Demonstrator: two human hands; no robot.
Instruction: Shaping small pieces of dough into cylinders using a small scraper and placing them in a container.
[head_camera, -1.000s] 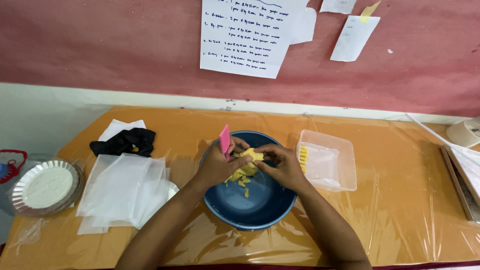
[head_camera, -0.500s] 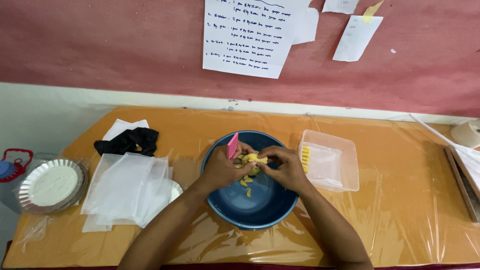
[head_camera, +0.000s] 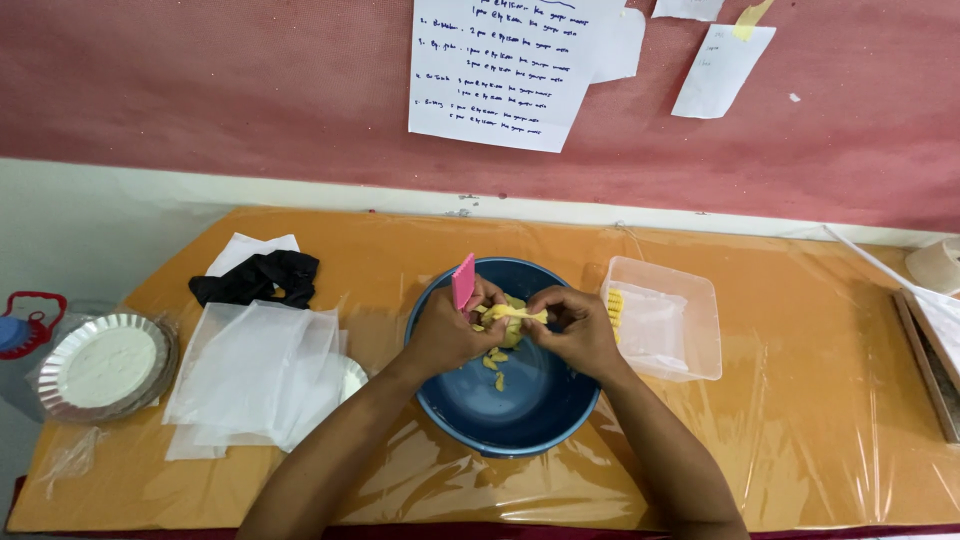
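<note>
Holding a pink scraper (head_camera: 463, 281), left hand (head_camera: 447, 335) also pinches yellow dough (head_camera: 512, 318) over the blue bowl (head_camera: 505, 415); right hand (head_camera: 577, 330) fingers grip the dough's other end. Crumbs lie in the bowl. Risk: stretched dough may tear, dropping bits onto the plastic-covered counter (head_camera: 800, 420).

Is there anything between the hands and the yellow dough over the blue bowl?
Nothing visible. Both the left hand and the right hand already pinch the yellow dough directly, above the blue bowl. The left hand also holds a pink scraper, which stands up clear of the dough.
</note>
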